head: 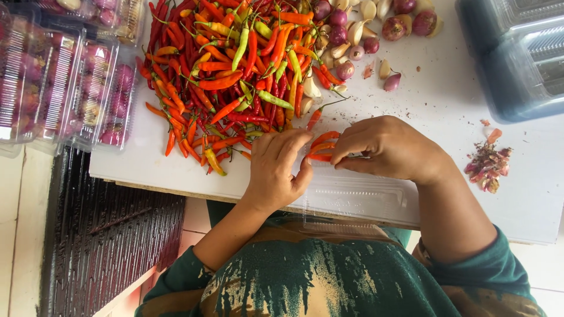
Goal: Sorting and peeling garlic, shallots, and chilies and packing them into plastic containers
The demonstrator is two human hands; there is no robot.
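Observation:
A big heap of red, orange and green chillies [229, 76] lies on the white table [446, 94]. My left hand [276, 170] and my right hand [390, 147] meet just below the heap, both pinching a small bunch of orange chillies [322, 148] between their fingertips. Under the hands lies a clear plastic tray [352, 196] at the table's near edge. The chilli stems under my right fingers are partly hidden.
Shallots and garlic cloves [364, 29] lie at the top of the table. Stacked clear boxes of shallots [70, 82] stand at the left, empty clear containers [517, 53] at top right. A small pile of peelings [489, 167] lies right. A dark mat [106, 235] covers the floor.

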